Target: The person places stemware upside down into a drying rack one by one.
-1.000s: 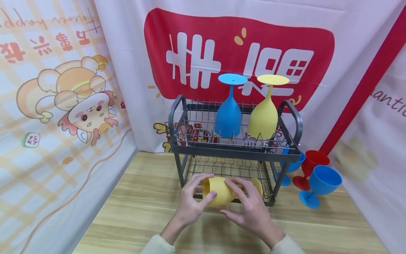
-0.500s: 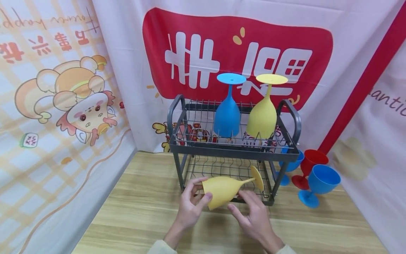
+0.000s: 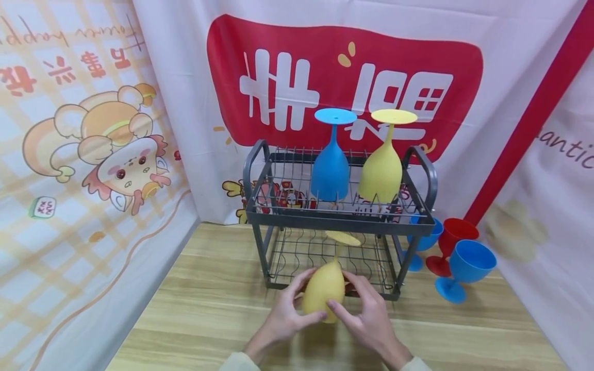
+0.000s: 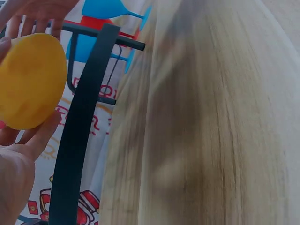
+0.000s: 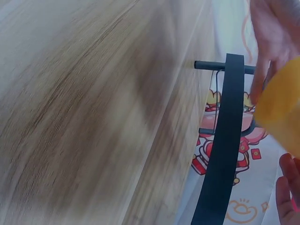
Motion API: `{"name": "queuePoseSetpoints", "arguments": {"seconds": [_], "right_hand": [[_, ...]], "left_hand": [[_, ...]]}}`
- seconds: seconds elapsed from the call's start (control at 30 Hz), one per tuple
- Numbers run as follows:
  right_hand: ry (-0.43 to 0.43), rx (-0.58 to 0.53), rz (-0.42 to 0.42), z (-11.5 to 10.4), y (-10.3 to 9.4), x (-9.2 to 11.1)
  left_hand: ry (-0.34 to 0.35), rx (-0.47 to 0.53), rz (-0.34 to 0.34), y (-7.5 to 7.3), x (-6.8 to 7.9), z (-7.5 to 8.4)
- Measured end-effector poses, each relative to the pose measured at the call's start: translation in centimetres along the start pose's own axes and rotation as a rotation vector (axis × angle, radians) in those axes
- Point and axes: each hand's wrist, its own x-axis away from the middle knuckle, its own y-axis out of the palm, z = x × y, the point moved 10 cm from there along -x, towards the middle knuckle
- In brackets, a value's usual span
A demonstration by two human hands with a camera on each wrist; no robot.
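Note:
Both hands hold a yellow plastic goblet (image 3: 325,291) in front of the dish rack (image 3: 334,217). It is tipped nearly upside down, its round foot (image 3: 342,238) up and away and its bowl's mouth facing down. My left hand (image 3: 285,317) grips the bowl from the left, the thumb on its near side. From the right, the right hand (image 3: 371,322) has its thumb on the near side and its fingers behind, partly hidden. In the left wrist view the yellow bowl (image 4: 35,82) sits between the two hands, above the wooden table (image 4: 197,122).
On the rack's upper tier a blue goblet (image 3: 330,178) and a second yellow goblet (image 3: 381,175) stand upside down. To the right of the rack, two blue goblets and a red goblet (image 3: 457,237) stand upright. Printed cloth (image 3: 185,103) hangs behind and beside.
The yellow goblet has turned from lying sideways, foot to the right, to foot up and mouth down. The right hand has shifted from near the stem to the bowl's right side.

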Motion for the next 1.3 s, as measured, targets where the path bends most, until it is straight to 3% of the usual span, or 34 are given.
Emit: {"name": "queuePoseSetpoints", "arguments": {"seconds": [0.33, 0.53, 0.73, 1.03, 1.17, 1.23, 1.3], "right_hand": [[0.005, -0.009, -0.01, -0.7, 0.5, -0.2], [0.075, -0.031, -0.045, 0.0, 0.9, -0.1], [0.15, -0.058, -0.098, 0.4, 1.2, -0.1], [0.222, -0.107, -0.116, 0.9, 1.3, 0.0], [0.261, -0.112, -0.104, 1.3, 1.1, -0.1], [0.27, -0.104, -0.093, 1.5, 0.9, -0.2], [0.275, -0.097, -0.083, 1.7, 0.5, -0.3]], "left_hand": [[0.047, -0.139, 0.0, 1.0, -0.6, 0.7], [0.105, -0.205, -0.013, 1.4, -0.8, 1.7], [0.129, -0.208, -0.018, 1.6, -0.7, 2.2], [0.093, -0.208, -0.006, 1.4, -0.3, 1.9], [0.079, -0.186, 0.027, 0.0, -0.1, 1.5], [0.099, -0.165, 0.099, -1.6, 0.0, 1.8], [0.131, -0.132, 0.224, -3.8, 0.1, 2.5]]}}
